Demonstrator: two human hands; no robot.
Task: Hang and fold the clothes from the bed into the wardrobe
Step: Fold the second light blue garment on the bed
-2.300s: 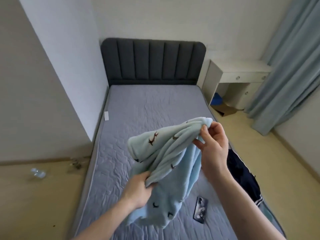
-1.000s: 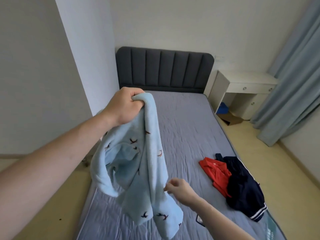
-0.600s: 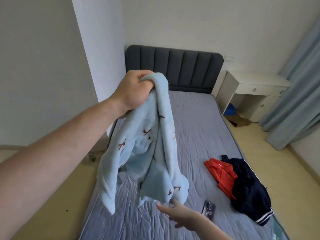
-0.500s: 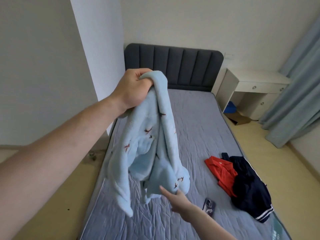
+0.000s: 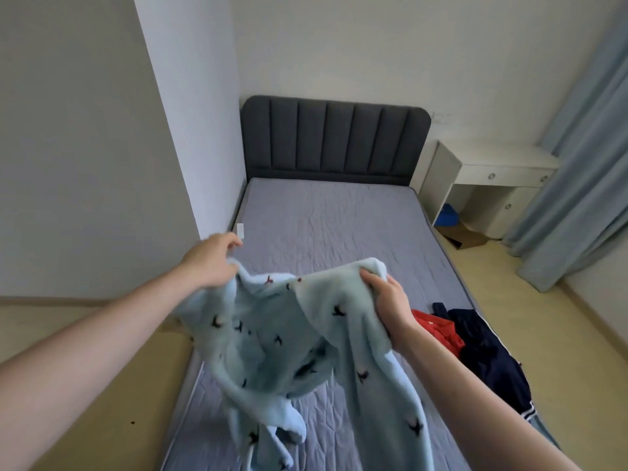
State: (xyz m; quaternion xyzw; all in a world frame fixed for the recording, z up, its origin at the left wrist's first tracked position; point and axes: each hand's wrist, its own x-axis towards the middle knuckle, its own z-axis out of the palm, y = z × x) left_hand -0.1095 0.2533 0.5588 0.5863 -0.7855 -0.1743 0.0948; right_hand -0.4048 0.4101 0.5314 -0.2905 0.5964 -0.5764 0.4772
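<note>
Bedroom, white walls, grey quilted bed (image 5: 339, 226) with a dark padded headboard (image 5: 334, 139) at the far end. White desk (image 5: 492, 171) sits right of the headboard, pale blue curtain (image 5: 584, 164) on the right edge, a cardboard box (image 5: 464, 237) and something blue on the floor under the desk.

Light blue fleece garment (image 5: 282, 341) with small dark bird prints is held up over the near part of the bed, spread between both hands, lower parts hanging down toward the mattress.

Left hand (image 5: 212, 263) grips the garment's upper left edge; fabric bunches under the palm, fingers partly blurred, so exact finger placement is unclear. Right hand (image 5: 389, 299) has thumb and fingers curled round the upper right edge, clamped on the fabric. Both forearms bare.

On the bed's right side, near the edge: red garment (image 5: 438, 329) lying crumpled, touching a dark navy garment (image 5: 489, 355) with white stripes at its hem. Right forearm partly covers the red one.

Small white tag (image 5: 240, 230) at the mattress's left edge. Wardrobe not in view.
</note>
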